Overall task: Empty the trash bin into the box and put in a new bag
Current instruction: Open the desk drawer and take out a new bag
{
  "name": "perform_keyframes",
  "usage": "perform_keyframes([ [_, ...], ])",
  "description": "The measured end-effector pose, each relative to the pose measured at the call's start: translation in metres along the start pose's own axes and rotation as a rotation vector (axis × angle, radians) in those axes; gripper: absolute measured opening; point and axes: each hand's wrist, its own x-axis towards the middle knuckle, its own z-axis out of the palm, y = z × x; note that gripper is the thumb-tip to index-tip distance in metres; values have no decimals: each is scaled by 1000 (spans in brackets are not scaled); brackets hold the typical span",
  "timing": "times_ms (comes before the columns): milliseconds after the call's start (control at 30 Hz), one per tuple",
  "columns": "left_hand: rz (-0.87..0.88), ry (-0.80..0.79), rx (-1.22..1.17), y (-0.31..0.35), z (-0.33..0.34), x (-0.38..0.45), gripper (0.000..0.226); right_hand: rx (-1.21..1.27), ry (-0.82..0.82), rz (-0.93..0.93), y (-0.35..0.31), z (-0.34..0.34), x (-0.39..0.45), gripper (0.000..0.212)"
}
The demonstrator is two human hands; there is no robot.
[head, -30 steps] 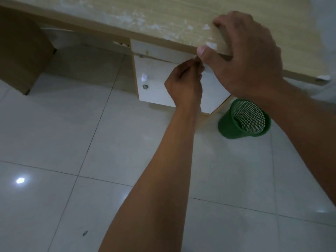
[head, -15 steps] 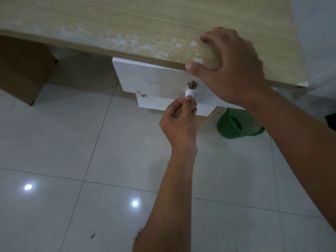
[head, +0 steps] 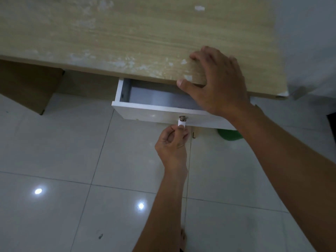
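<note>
The white drawer (head: 145, 109) now stands further out than half a second ago. Nearest us, our left hand (head: 172, 142) pinches its small white knob (head: 181, 122). Beyond, our right hand (head: 216, 82) rests fingers spread on the wooden desk (head: 127, 37) edge. The green trash bin (head: 230, 134) peeks out beneath the drawer.

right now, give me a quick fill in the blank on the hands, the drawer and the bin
1. The left hand pinches the small white ____ on the drawer front.
2. The right hand rests flat on the ____ desk top.
3. The drawer stands ____.
4. The bin showing under the drawer front is ____ in colour.

Missing words: knob; wooden; open; green
</note>
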Motion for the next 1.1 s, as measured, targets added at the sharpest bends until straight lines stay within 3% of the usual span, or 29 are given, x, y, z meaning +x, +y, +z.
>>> perform_keyframes([
  [1000,-101,96,28,-27,-56,-36,10,-27,-16,-16,2,4,-2,76],
  [1100,-103,91,27,-28,-57,-37,9,4,127,-80,-3,4,-13,63],
])
